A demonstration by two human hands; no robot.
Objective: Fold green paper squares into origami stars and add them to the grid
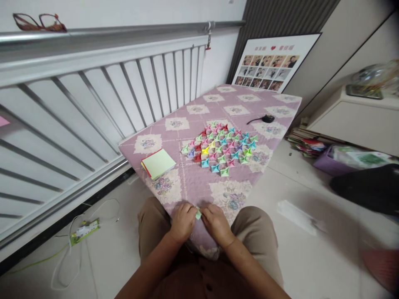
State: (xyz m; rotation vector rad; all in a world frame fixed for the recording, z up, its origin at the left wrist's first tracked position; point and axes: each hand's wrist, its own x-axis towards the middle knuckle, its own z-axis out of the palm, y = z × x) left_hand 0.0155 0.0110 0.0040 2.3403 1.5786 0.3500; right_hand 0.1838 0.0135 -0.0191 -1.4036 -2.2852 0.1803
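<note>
A small piece of folded light green paper [198,213] is held between my two hands at the near end of the table. My left hand [184,221] pinches its left side, and my right hand [216,222] grips the right side. Beyond my hands, several folded paper pieces [221,159] in green, pink, red, blue and yellow stand in rows on the cloth. To the left lies a stack of square coloured paper [158,163], with a pale green sheet on top.
A purple patterned cloth [196,189] covers the table. A black corded object [267,118] lies toward the back right. The white radiator [140,89] runs along the left, with glasses [40,22] on its pipe. A framed photo board [274,62] leans behind. A power strip [84,231] is on the floor.
</note>
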